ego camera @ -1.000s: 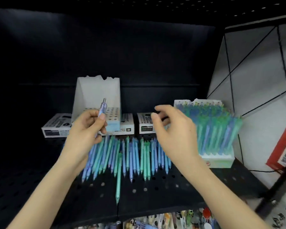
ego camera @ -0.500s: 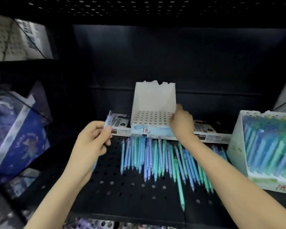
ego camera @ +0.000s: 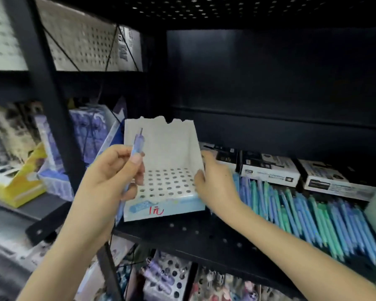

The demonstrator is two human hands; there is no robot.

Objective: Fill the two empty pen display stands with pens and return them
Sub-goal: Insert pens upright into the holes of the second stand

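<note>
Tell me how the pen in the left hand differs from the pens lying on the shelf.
The held pen stands nearly upright, pinched by the left hand; the shelf pens lie flat in a row. The held pen is one, lilac-blue; the shelf pens are many, blue and green. Neither sits in the empty stand yet.

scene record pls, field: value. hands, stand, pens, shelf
left hand: pinches one blue pen, roughly upright, in front of the stand's left side
right hand: grips the stand's right wall
stand: white, on the shelf near its left end, visible holes empty
loose pens: blue and green, lying in a row on the shelf right of the stand
boxes: behind the loose pens
</note>
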